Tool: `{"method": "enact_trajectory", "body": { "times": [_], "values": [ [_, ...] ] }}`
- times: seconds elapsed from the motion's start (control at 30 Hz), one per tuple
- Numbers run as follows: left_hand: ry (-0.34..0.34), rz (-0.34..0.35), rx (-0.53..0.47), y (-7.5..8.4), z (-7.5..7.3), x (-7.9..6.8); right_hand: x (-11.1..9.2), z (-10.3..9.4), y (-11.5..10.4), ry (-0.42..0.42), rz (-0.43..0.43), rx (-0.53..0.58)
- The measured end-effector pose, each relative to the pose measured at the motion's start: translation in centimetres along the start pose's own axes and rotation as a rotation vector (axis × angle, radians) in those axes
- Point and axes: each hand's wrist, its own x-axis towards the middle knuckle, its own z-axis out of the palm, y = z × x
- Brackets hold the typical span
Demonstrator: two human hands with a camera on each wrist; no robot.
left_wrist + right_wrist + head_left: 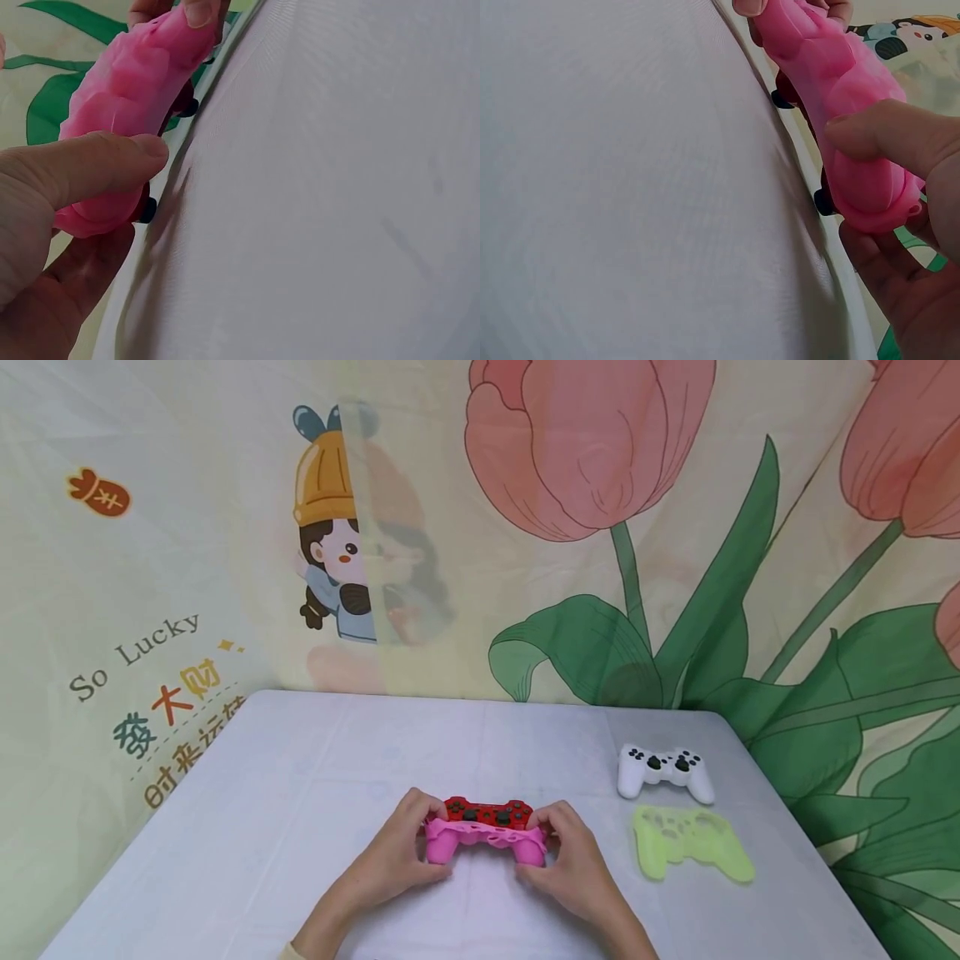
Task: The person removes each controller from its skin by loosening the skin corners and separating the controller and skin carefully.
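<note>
In the head view a red game controller (487, 815) shows its buttons and thumbsticks above a pink silicone controller cover (443, 845). The cover wraps the handles and front edge, leaving much of the red top face bare. My left hand (401, 850) grips the left end, with fingers at the far side and thumb near the handle. At the right end my right hand (573, 860) holds it the same way. Both wrist views show each thumb pressing on the pink cover (124, 86), with the dark thumbsticks (782, 98) on the far side from the thumbs.
A white game controller (666, 770) lies on the white-covered table (360, 760) at the right. Just in front of it rests a flat light green controller cover (686, 839). A printed curtain (427, 677) with tulips hangs behind the table.
</note>
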Motion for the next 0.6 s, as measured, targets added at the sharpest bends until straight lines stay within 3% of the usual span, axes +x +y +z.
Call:
{"method": "enact_trajectory", "body": {
  "times": [0.33, 0.6],
  "values": [
    [0.045, 0.096, 0.095, 0.06, 0.22, 0.13, -0.11, -0.06, -0.69, -0.008, 0.001, -0.028],
    [0.073, 0.100, 0.102, 0.06, 0.34, 0.13, 0.01, 0.05, -0.84, 0.064, -0.010, 0.017]
  ]
}}
